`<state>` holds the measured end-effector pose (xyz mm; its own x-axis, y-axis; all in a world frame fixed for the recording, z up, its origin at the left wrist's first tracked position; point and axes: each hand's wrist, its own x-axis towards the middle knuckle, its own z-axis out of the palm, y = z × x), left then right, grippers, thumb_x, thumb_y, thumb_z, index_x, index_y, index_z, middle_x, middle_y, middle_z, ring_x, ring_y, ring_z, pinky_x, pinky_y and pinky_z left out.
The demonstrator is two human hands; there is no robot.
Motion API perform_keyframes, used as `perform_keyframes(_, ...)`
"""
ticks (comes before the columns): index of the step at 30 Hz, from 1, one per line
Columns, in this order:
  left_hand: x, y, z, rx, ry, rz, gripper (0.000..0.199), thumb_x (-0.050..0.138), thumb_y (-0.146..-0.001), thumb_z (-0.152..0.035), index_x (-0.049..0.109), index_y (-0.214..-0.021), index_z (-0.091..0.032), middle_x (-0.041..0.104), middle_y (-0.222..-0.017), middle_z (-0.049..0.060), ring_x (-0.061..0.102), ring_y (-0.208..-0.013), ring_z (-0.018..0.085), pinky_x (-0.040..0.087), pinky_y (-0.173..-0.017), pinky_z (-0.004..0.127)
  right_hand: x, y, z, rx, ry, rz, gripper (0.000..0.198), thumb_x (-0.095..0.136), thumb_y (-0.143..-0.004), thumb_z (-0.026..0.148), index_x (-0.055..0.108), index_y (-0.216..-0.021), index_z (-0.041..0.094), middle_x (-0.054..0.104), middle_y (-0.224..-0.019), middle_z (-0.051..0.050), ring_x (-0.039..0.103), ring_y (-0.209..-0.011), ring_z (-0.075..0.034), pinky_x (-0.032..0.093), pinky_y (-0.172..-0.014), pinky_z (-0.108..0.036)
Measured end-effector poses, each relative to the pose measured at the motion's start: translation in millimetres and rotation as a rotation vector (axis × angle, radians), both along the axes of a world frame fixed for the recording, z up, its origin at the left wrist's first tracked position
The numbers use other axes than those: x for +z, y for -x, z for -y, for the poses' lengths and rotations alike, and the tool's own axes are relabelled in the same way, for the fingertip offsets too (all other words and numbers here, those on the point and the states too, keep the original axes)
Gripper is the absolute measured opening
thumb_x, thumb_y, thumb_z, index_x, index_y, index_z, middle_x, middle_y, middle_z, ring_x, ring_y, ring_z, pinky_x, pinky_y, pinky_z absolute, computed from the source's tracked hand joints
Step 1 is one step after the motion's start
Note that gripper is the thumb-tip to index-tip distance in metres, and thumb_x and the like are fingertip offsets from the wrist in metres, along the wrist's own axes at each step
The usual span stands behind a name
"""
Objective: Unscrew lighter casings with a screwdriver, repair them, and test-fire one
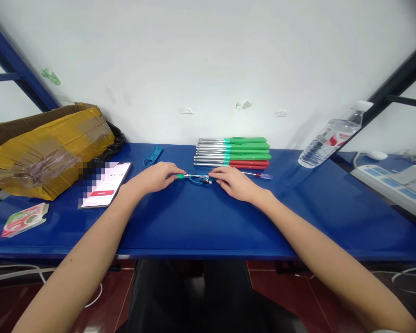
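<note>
You have both hands together near the middle of the frame, low over the glossy blue counter [194, 222]. Your left hand [159, 176] is drawn narrow, thumb and fingers pinching a small bright-green piece [180, 176] from which a thin pale rod [193, 175] runs toward the centre. Your right hand [234, 182] is also narrow, its fingertips at the far end of a slim blue plastic part [195, 181] with small dark and white bits [205, 181] on it; you cannot tell from here whether they grip it or only press. Holding it from both ends probably steadies such slender pieces, and working close to the surface likely keeps loose bits from falling far.

Just beyond your right hand, metal-tubed tools with green handles [249, 150] and red handles [250, 163] lie side by side, tubes all to the left, perhaps so they stay tidy. A screwdriver with a clear purple handle [266, 176] lies just beside that hand, within easy reach. A flat blue plastic casing [154, 156] rests above your left hand, apart from the row. The lit phone [113, 182] sits left of your left wrist, seemingly where its screen can be glanced at.
</note>
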<state>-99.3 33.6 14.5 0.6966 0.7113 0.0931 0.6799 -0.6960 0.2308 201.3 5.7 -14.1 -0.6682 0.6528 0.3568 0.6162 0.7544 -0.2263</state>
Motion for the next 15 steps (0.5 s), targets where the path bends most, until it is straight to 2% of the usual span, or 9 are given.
perform_keyframes(9,-4.6,-1.3,-2.3,-0.003,-0.008,-0.027,0.035,0.048,-0.094,-0.031,0.068,-0.122,-0.027,0.068,-0.107,0.007,0.063,-0.095,0.021,0.047,-0.085,0.032,1.5,0.2,1.0,0.001,-0.006,0.0,0.037,0.045,-0.094,0.014,0.066,-0.125,0.02,0.065,-0.124,-0.013,0.06,-0.112,-0.028,0.05,-0.095,-0.049)
perform_keyframes(15,-4.8,-7.4,2.1,-0.003,-0.089,-0.073,0.035,0.044,-0.095,-0.026,0.07,-0.119,-0.023,0.067,-0.11,0.009,0.062,-0.098,0.023,0.048,-0.084,0.032,3.8,1.0,2.8,-0.008,-0.002,0.023,0.036,0.046,-0.095,0.015,0.065,-0.125,0.017,0.065,-0.125,-0.013,0.06,-0.114,-0.028,0.049,-0.096,-0.048)
